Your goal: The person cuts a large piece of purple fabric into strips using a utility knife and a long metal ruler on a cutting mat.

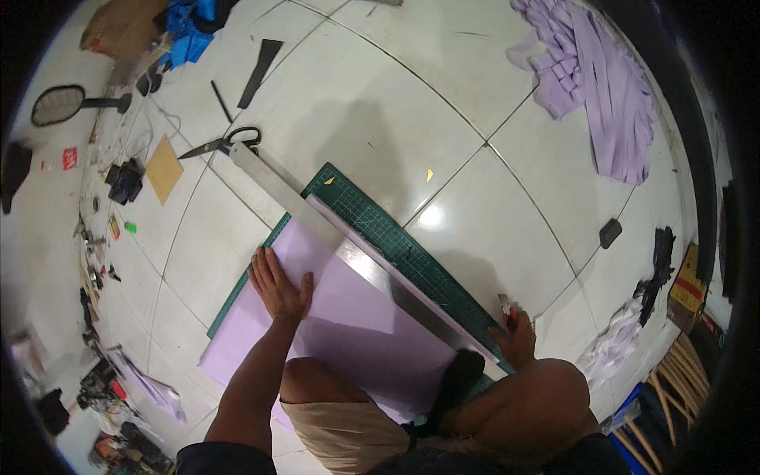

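Observation:
My left hand [281, 289] lies flat with fingers spread on a lavender sheet [348, 332], near its left edge. The sheet covers much of a green cutting mat [372, 218] on the floor. A long metal ruler [364, 265] runs slantwise over the sheet, with a narrow lavender strip [380, 253] showing along its far side. By the mat's right corner, my right hand [518, 342] is closed around a red-handled utility knife [511, 318], its tip pointing away from me. A dark-covered foot [461, 370] rests at the ruler's near end.
Black-handled scissors [229, 144] lie by the ruler's far end, beside a tan square [164, 170]. Lavender strips [606, 103] are heaped at the far right. A small dark block [609, 233] sits on the tiles. Clutter lines the left wall; wooden rods [685, 368] lie at right.

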`<state>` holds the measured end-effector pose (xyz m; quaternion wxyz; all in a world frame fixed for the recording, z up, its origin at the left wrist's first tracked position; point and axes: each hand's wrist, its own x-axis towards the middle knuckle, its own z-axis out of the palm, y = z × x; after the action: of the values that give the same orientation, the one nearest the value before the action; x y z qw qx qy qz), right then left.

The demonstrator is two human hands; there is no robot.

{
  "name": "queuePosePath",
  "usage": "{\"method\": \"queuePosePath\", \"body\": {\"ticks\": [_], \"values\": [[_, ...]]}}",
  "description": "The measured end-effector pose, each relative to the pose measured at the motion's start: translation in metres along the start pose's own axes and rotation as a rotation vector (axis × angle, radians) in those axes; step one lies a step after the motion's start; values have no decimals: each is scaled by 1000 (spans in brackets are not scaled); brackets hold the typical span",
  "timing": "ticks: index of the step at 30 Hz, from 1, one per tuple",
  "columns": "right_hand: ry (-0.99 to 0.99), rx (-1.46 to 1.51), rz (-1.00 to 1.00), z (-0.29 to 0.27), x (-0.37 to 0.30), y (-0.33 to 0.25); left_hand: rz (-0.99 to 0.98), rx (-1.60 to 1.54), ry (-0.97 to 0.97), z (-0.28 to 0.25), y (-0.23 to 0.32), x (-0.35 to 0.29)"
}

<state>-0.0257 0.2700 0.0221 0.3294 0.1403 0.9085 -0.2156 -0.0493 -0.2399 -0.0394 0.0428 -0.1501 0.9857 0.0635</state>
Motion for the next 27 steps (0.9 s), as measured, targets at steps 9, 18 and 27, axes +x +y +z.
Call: {"method": "queuePosePath", "body": {"ticks": [9,18,27], "values": [[13,322,113,18,8,13,49,-6,-32,2,0,5],[129,241,44,23,3,17,11,-36,-4,12,-6,0],[157,176,-20,18,-5,16,77,30,189,10,0,11]]}}
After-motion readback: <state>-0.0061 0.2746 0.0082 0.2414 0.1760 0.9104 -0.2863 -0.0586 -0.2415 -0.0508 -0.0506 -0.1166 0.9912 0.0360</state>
